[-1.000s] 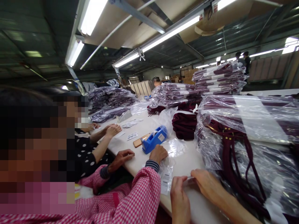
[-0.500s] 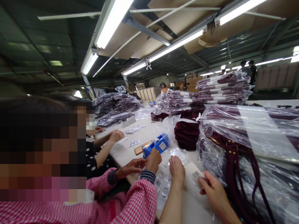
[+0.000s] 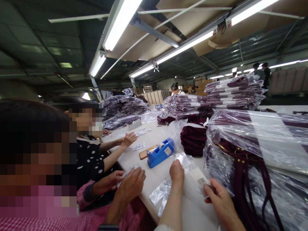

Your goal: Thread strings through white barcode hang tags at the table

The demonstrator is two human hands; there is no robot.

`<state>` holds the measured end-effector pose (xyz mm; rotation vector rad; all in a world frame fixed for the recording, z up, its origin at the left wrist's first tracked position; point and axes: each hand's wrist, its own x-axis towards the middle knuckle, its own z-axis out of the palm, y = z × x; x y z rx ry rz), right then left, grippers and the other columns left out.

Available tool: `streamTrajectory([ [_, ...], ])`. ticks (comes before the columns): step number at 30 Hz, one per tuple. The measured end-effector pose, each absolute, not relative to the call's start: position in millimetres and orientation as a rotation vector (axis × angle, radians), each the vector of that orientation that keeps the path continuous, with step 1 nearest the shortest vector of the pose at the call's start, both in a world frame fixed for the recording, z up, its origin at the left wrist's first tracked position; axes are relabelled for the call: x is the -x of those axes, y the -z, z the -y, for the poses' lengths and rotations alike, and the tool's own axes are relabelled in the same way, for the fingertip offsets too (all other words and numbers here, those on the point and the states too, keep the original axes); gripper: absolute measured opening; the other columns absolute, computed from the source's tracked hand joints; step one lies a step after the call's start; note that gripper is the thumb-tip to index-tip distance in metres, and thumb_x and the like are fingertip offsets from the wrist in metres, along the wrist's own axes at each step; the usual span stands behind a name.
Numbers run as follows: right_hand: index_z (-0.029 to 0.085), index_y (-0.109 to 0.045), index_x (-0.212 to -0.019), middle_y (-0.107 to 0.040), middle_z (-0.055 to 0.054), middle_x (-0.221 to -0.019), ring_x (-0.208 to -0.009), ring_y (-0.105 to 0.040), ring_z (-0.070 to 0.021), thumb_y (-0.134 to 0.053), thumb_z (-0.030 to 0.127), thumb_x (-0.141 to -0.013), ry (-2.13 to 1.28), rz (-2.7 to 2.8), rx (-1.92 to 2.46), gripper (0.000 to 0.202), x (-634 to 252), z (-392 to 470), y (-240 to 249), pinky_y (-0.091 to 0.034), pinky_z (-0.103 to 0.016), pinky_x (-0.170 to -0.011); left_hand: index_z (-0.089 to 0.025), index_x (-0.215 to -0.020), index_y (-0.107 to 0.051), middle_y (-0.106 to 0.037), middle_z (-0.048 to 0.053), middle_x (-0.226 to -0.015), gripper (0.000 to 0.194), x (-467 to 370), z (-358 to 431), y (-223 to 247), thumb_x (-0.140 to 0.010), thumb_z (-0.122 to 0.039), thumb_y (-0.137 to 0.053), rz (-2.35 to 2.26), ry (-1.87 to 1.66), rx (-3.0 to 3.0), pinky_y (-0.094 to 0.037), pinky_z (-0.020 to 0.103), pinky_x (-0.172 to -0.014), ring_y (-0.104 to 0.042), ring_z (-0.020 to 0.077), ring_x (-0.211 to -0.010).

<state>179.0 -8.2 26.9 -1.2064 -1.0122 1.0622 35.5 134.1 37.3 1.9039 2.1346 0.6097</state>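
My left hand (image 3: 176,170) is closed over the white table (image 3: 192,205), its fingertips turned away, so what they hold, if anything, is hidden. Just beyond it lies a clear plastic piece (image 3: 184,160). Thumb and fingers of my right hand (image 3: 218,195) pinch a white barcode tag (image 3: 198,177), which looks to be inside or against clear plastic. A blue tape dispenser (image 3: 160,153) stands ahead of my left hand. Small clear bags (image 3: 160,193) lie to the left of my left forearm.
Bagged maroon garments (image 3: 250,128) are piled at the right, beside dark straps (image 3: 240,189). A folded maroon item (image 3: 193,139) and a phone (image 3: 147,152) lie ahead. At left, a co-worker's hands (image 3: 131,184) hold a small packet; another person's hand (image 3: 128,138) is beyond.
The near co-worker's hands have moved from the tape dispenser back toward their body. My left hand has shifted slightly left. The tag in my right hand now shows its barcode more fully.
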Motion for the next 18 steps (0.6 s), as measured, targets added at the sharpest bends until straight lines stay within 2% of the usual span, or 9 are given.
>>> streamTrajectory([
  [6, 0.017, -0.064, -0.080, -0.063, -0.002, -0.069, -0.063, -0.057, -0.0167, -0.057, 0.048, -0.078, -1.054, 1.007, 1.205, 0.032, -178, 10, -31, -0.050, -0.025, -0.054, -0.014, -0.088, -0.063, -0.066, 0.003, -0.089, 0.023, -23, -133, -52, -0.088, -0.035, -0.057, -1.954, -0.898, -1.776, -0.051, 0.038, -0.079, -0.063, 0.0167, -0.083],
  [10, 0.018, -0.065, -0.081, -0.063, -0.001, -0.069, -0.064, -0.056, -0.0166, -0.060, 0.047, -0.078, -1.095, 0.969, 1.198, 0.029, -180, 11, -35, -0.048, -0.024, -0.053, -0.013, -0.078, -0.063, -0.066, 0.003, -0.081, 0.030, -14, -125, -72, -0.087, -0.040, -0.054, -1.756, -1.149, -1.626, -0.050, 0.035, -0.075, -0.063, 0.0178, -0.080],
  [14, 0.020, -0.066, -0.081, -0.065, -0.001, -0.074, -0.064, -0.056, -0.0154, -0.069, 0.045, -0.072, -1.291, 0.842, 1.007, 0.027, -183, 13, -44, -0.046, -0.022, -0.051, -0.014, -0.078, -0.064, -0.070, 0.006, -0.082, 0.036, -6, -93, -89, -0.085, -0.046, -0.049, -1.459, -1.269, -1.471, -0.050, 0.030, -0.071, -0.064, 0.0184, -0.080],
  [18, 0.021, -0.066, -0.089, -0.069, -0.001, -0.083, -0.064, -0.059, -0.0113, -0.076, 0.037, -0.071, -1.578, 0.626, 0.738, 0.025, -182, 20, -60, -0.047, -0.018, -0.051, -0.014, -0.077, -0.063, -0.071, 0.007, -0.082, 0.032, 2, -41, -93, -0.081, -0.046, -0.055, -1.240, -1.266, -1.357, -0.049, 0.028, -0.073, -0.064, 0.0165, -0.077],
])
